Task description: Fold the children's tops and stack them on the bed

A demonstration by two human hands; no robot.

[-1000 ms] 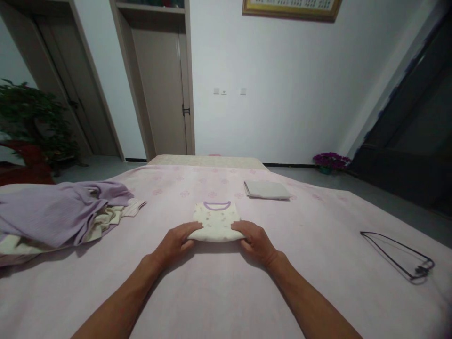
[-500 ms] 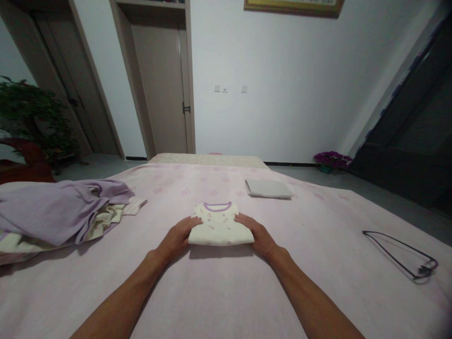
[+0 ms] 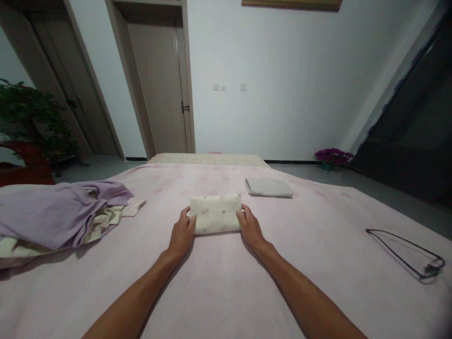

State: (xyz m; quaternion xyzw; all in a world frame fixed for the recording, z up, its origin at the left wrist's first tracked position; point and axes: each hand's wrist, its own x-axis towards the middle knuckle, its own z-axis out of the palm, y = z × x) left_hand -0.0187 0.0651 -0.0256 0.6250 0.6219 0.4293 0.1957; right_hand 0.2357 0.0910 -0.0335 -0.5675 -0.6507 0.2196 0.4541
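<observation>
A small cream garment with a faint flower print lies folded into a compact block on the pink bedspread. My left hand grips its left end, thumb on top and fingers curled against the edge. My right hand holds the right end the same way. The purple collar no longer shows.
A heap of lilac and cream clothes lies at the left of the bed. A folded grey cloth sits behind the garment to the right. A black wire hanger rests near the right edge. Doors, a plant and a flower pot stand beyond the bed.
Both hands lifted the near edge of the garment and turned it over away from me. The collar is now covered and the block sits farther up the bed.
</observation>
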